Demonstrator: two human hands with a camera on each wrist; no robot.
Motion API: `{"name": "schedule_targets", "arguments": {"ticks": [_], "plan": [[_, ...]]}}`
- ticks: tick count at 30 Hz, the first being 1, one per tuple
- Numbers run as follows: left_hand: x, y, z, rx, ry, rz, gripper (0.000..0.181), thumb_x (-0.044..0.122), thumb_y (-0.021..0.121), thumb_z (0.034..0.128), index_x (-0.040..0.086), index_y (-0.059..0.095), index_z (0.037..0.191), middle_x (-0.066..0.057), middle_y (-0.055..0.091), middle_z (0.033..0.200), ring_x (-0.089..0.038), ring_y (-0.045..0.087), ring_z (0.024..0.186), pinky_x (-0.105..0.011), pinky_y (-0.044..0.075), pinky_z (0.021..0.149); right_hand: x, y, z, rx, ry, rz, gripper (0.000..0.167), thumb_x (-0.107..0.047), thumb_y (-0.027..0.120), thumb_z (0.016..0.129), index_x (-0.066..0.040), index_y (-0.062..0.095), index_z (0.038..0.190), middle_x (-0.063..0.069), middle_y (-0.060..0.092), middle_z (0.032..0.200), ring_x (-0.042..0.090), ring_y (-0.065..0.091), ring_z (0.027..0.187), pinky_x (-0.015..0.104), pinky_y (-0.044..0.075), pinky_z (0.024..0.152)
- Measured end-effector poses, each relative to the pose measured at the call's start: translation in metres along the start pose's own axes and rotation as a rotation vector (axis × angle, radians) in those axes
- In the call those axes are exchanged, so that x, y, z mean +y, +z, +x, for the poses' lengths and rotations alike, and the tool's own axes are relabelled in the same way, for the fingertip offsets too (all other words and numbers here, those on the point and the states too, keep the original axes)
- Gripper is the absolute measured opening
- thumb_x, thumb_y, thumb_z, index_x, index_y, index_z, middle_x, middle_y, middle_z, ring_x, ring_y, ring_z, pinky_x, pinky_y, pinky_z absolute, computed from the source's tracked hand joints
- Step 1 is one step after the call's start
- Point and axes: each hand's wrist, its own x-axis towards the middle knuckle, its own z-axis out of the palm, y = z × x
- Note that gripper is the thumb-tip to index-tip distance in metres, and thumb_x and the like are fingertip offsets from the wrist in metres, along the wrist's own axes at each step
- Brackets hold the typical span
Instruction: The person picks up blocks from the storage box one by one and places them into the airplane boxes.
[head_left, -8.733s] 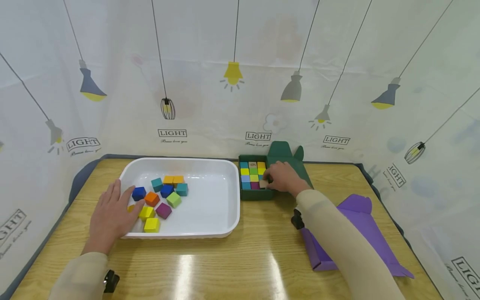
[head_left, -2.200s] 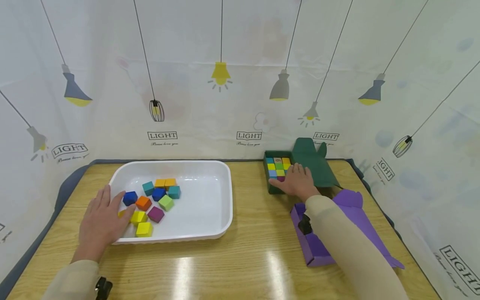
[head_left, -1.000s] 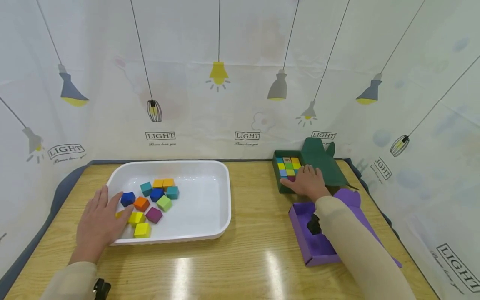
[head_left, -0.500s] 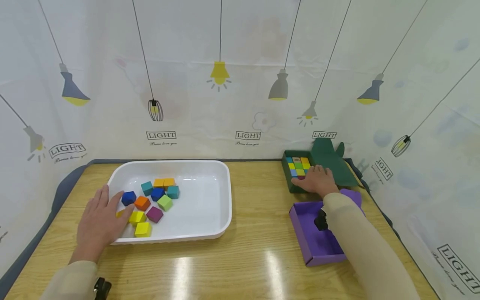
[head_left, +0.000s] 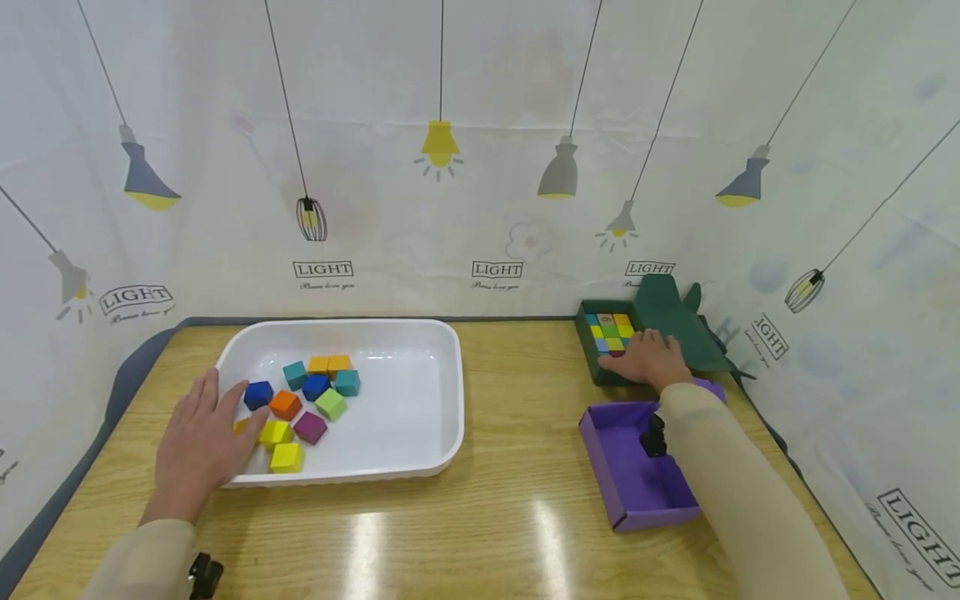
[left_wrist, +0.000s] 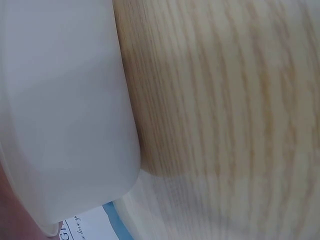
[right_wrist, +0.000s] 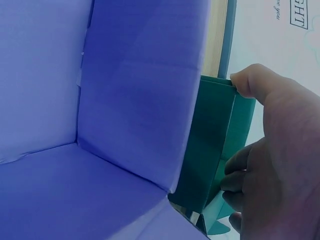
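Note:
My left hand (head_left: 198, 442) lies over the left rim of the white tray (head_left: 405, 400), its thumb beside a yellow cube (head_left: 276, 434); the left wrist view shows the tray's outer wall (left_wrist: 75, 115). With the thumb at the near left corner and the fingers across to the right side, my right hand (head_left: 651, 358) grips the green box (head_left: 591, 354). Rows of coloured cubes (head_left: 611, 331) fill the visible part of that box; the hand hides the rest. In the right wrist view the thumb and bent fingers of the hand (right_wrist: 285, 145) span the green box (right_wrist: 207, 145).
An open purple box (head_left: 645, 483) stands in front of the green one, partly under my right sleeve. The green lid (head_left: 678, 333) is folded out to the right. Several loose cubes lie in the tray's left half. A printed cloth (head_left: 390, 167) hangs behind the table.
My right hand released a wooden cube inside the green box, and both hand and box have moved right, away from the tray. My left hand has stayed at the tray.

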Motion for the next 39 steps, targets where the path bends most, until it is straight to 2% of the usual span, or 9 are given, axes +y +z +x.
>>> {"name": "schedule_targets", "arguments": {"ticks": [10,20,34,39], "plan": [[-0.001,0.0,-0.001,-0.002,0.004,0.0,0.077,0.057,0.04,0.0974,-0.003,0.034,0.146,-0.035,0.005,0.157,-0.052,0.004,0.146,-0.069,0.01,0.116,0.005,-0.003,0.001,-0.003,-0.019,-0.001,0.099,-0.06,0.043,0.092,0.022,0.021,0.143,0.043,0.021,0.15,0.054,0.02,0.141,0.068,0.013,0.116],[-0.002,-0.001,-0.001,-0.004,0.01,-0.004,0.078,0.057,0.04,0.0973,-0.003,0.033,0.147,-0.035,0.003,0.157,-0.052,0.004,0.146,-0.069,0.009,0.116,0.008,-0.003,0.003,-0.042,-0.016,-0.004,0.098,-0.059,0.041,0.093,0.021,0.017,0.144,0.043,0.014,0.152,0.054,0.013,0.144,0.068,0.01,0.117],[0.0,0.0,-0.002,0.003,0.011,0.003,0.075,0.054,0.042,0.0974,-0.003,0.034,0.146,-0.035,0.006,0.157,-0.052,0.005,0.146,-0.069,0.01,0.117,0.009,-0.001,0.002,-0.026,-0.023,-0.012,0.095,-0.057,0.04,0.094,0.022,0.02,0.143,0.044,0.017,0.15,0.054,0.016,0.142,0.069,0.013,0.116],[0.0,0.0,-0.001,0.002,0.005,0.001,0.076,0.056,0.041,0.0975,-0.002,0.034,0.147,-0.035,0.006,0.157,-0.051,0.006,0.146,-0.069,0.01,0.116,0.011,0.0,0.004,-0.018,-0.036,-0.011,0.096,-0.057,0.04,0.094,0.022,0.018,0.144,0.044,0.013,0.151,0.055,0.013,0.143,0.068,0.011,0.117]]}}
